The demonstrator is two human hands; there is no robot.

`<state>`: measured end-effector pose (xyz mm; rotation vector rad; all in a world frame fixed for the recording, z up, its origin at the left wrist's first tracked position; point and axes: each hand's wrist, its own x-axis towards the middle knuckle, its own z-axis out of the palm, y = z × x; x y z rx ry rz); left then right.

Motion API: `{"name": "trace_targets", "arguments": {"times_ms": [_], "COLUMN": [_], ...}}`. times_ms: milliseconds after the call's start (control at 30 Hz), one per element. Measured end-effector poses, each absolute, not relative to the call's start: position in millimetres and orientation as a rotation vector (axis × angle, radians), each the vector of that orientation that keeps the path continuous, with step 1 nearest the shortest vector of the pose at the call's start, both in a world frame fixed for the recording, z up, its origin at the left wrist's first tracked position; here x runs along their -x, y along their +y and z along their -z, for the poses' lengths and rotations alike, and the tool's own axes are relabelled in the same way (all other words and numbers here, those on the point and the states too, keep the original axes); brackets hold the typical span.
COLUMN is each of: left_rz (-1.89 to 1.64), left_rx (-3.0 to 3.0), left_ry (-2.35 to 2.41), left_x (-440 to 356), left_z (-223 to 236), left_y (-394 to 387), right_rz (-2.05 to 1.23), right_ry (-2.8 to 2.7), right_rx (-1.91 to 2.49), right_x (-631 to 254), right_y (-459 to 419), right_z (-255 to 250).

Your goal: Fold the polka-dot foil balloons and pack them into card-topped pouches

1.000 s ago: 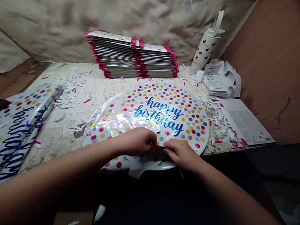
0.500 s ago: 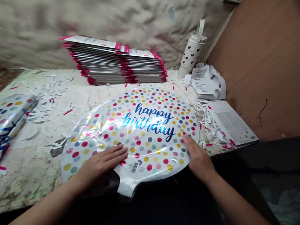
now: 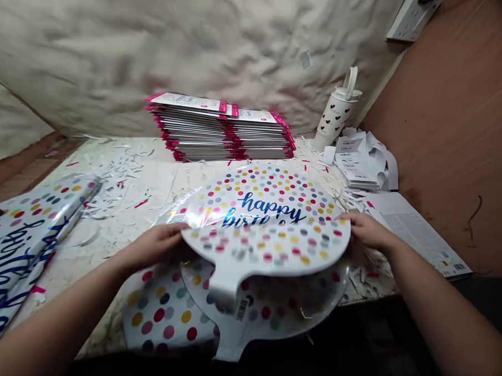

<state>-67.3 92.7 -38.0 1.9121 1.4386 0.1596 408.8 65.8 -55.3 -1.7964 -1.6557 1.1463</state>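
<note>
Both my hands hold a round foil balloon [image 3: 265, 233] printed with "happy birthday" and coloured dots, raised by its sides. My left hand [image 3: 153, 246] grips its left edge, and my right hand [image 3: 369, 232] grips its right edge. The balloon's neck [image 3: 224, 286] hangs toward me. Beneath it lies a second dotted foil balloon [image 3: 262, 305], with a barcode label [image 3: 241, 308] and its own neck [image 3: 229, 348] showing. More dotted foil [image 3: 162, 311] spreads out at lower left. The upper balloon hides much of the lower one.
A tall stack of packaged balloons with pink tabs [image 3: 220, 132] stands at the back. Nearby are a heart-patterned white tumbler [image 3: 334, 113], a pile of white paper strips and labels [image 3: 358, 159], and a printed sheet [image 3: 419, 237]. Folded foil balloons [image 3: 27, 250] lie at left.
My hands have moved from resting on the flat balloon out to its sides and lifted it, exposing a second balloon beneath. The view has shifted slightly.
</note>
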Motion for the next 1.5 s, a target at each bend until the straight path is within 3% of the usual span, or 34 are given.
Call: {"name": "trace_targets", "arguments": {"times_ms": [100,200,267,367,533,667,800,1000,1100,1167,1267,1367,1500], "left_rz": [-0.128,-0.162,-0.254,-0.114,0.041,0.084,0.138,0.13,0.045,0.053,0.079,0.034,-0.102], "left_rx": [-1.792,-2.202,-2.486,-2.636,-2.589,-2.544,-2.536,-2.512,-2.555,-2.561,-2.51,-2.48,-2.481], "left_ry": [1.769,2.008,1.877,1.574,1.635,1.699,1.764,1.77,1.684,1.586,1.55,1.569,1.568], "left_x": [49.4,27.4,13.7,0.5,1.0,-0.6,-2.7,-13.9,-44.4,-67.0,-87.6,-90.4,-88.1], "left_z": [28.2,28.2,35.4,54.3,75.9,75.1,74.7,71.4,66.5,65.1,67.9,74.5,83.6], "left_y": [120.3,116.6,96.6,61.6,41.6,44.5,44.6,45.6,45.3,45.3,46.4,46.5,45.0], "right_rz": [-1.145,-1.071,-1.007,-0.88,-0.448,-0.071,-0.249,-0.03,0.032,-0.067,-0.358,-0.564,-0.411], "right_ry": [-1.477,-1.451,-1.435,-1.415,-1.368,-1.991,-2.575,-2.135,-2.237,-2.242,-1.775,-1.403,-1.555], "right_rx": [1.895,1.96,2.015,2.1,2.284,1.925,1.518,2.186,2.165,2.135,2.233,2.115,1.624], "right_x": [-402.3,-391.3,-386.9,-388.7,-376.0,-302.5,-260.8,-361.2,-369.2,-355.6,-340.4,-327.9,-251.2], "right_y": [97.1,109.2,111.0,116.3,128.5,103.0,64.2,26.8,11.7,11.7,32.9,64.9,82.1], "right_z": [54.3,59.3,63.9,66.5,48.6,42.1,61.7,69.2,68.9,72.5,73.9,55.0,6.1]}}
